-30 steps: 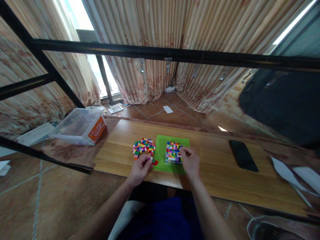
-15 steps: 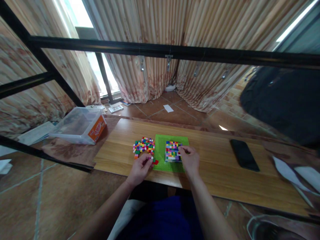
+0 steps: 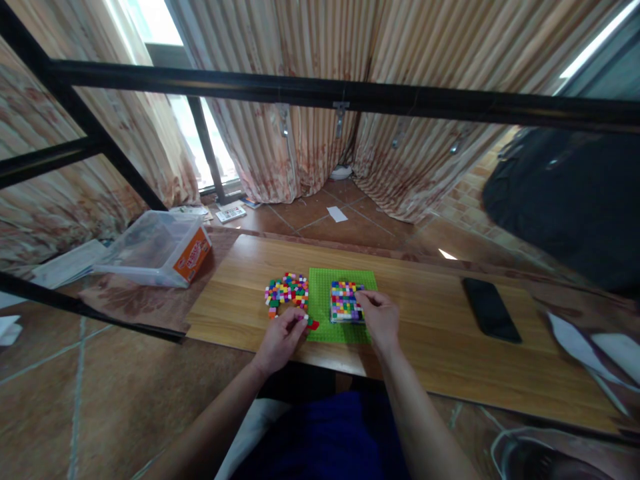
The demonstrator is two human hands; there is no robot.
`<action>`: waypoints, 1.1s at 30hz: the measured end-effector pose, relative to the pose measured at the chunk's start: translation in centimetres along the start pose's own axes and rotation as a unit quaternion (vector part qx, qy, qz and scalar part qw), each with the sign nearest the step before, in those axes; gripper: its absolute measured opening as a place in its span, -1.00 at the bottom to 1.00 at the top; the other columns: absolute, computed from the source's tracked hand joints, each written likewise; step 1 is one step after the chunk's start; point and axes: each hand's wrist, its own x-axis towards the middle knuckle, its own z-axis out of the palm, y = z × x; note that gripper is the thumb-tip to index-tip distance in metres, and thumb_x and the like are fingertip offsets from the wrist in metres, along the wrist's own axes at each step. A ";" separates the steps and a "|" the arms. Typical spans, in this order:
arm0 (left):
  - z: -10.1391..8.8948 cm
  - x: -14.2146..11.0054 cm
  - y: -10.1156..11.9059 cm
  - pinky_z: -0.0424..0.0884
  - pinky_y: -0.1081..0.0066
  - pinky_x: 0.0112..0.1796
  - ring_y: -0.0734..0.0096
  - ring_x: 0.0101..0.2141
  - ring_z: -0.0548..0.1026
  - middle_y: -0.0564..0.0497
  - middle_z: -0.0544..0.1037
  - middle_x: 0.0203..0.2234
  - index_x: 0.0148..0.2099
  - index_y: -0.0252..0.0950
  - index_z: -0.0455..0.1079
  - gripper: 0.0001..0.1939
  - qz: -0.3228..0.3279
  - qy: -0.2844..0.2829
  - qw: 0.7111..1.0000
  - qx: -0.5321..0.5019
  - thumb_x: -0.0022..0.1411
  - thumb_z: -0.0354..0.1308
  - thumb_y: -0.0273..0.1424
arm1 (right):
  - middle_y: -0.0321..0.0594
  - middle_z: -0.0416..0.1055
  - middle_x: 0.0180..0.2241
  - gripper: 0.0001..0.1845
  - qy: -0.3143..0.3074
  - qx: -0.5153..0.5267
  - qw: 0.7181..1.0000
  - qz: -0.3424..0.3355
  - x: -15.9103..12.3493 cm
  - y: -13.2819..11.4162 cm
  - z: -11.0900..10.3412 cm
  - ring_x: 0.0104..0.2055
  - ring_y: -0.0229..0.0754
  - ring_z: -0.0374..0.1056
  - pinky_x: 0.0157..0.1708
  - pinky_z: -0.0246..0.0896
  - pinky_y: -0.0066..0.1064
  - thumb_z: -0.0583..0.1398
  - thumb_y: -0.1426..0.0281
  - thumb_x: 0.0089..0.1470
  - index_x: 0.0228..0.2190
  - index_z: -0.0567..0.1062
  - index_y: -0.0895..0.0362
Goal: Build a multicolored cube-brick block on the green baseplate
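Note:
On a green studded baseplate point(image 3: 320, 283) stands a block built of many small coloured toy bricks point(image 3: 344, 303). My right hand point(image 3: 381, 320) is at its right side, thumb and forefinger pinched at the top; what they hold, if anything, is too small to make out. My left hand point(image 3: 281, 339) is closed near the plate's lower left edge, with a small whitish toy brick point(image 3: 306, 317) at its fingertips. A red piece point(image 3: 314, 325) and a bit of green show just beside those fingertips. Loose coloured bricks point(image 3: 287, 288) lie in a pile left of the plate, beyond my left hand.
The wooden table point(image 3: 425, 347) carries a black phone point(image 3: 491, 310) and white papers point(image 3: 575, 343) on the right. A clear plastic box point(image 3: 150, 250) with an orange label stands left of the table. A black metal bar point(image 3: 320, 87) crosses in front of the curtains.
The camera view has shifted slightly. My right fingertips have moved a little left over the top of the brick block; my left hand stays almost in place.

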 end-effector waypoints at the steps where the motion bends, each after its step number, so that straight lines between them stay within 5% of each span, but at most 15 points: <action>1: 0.0 0.0 0.0 0.42 0.43 -0.35 0.39 -0.40 0.49 0.05 0.48 -0.46 -0.26 -0.26 0.37 -0.81 0.001 -0.002 1.000 0.003 0.29 0.09 -0.24 | -0.10 0.58 -0.36 -0.67 -0.001 -0.001 1.000 0.002 0.1 0.0 0.1 -0.31 -0.09 0.45 -0.24 0.33 -0.24 0.30 0.13 -0.12 -0.46 0.64 0.15; 12: 0.0 0.0 -0.2 0.39 0.44 -0.37 0.41 -0.43 0.47 0.06 0.47 -0.45 -0.27 -0.26 0.36 -0.78 0.000 0.005 1.000 -0.016 0.27 0.10 -0.20 | -0.06 0.58 -0.32 -0.54 -0.012 -0.015 1.000 -0.016 0.8 -0.1 -0.5 -0.28 -0.06 0.46 -0.24 0.34 -0.22 0.20 0.04 0.00 -0.33 0.63 0.16; 16: 0.0 0.0 -0.3 0.40 0.44 -0.36 0.42 -0.43 0.47 0.06 0.46 -0.45 -0.26 -0.26 0.36 -0.77 0.004 0.006 1.000 -0.016 0.28 0.10 -0.19 | -0.03 0.53 -0.08 -0.53 -0.065 -0.084 0.986 -0.128 2.0 -1.2 -0.6 -0.02 -0.03 0.40 0.01 0.26 -0.12 0.06 0.09 0.17 -0.16 0.58 0.13; 20: 0.0 0.1 -0.5 0.39 0.44 -0.35 0.42 -0.42 0.47 0.06 0.45 -0.44 -0.26 -0.27 0.35 -0.79 0.010 0.005 1.000 -0.019 0.28 0.10 -0.22 | -0.08 0.53 -0.09 -0.58 -0.153 -0.133 0.960 -0.194 1.9 -1.7 0.0 0.00 -0.05 0.38 0.09 0.20 -0.10 0.03 0.15 0.22 -0.13 0.57 0.08; 33: 0.0 0.1 -0.5 0.41 0.42 -0.31 0.41 -0.38 0.47 0.02 0.49 -0.39 -0.19 -0.27 0.40 -0.84 0.031 0.003 1.000 -0.002 0.26 0.12 -0.30 | 0.03 0.46 -0.11 -0.50 -0.083 -0.201 0.957 -0.191 -0.5 -0.9 -1.9 -0.03 0.00 0.34 0.03 0.22 -0.07 -0.01 0.11 0.27 -0.04 0.51 0.17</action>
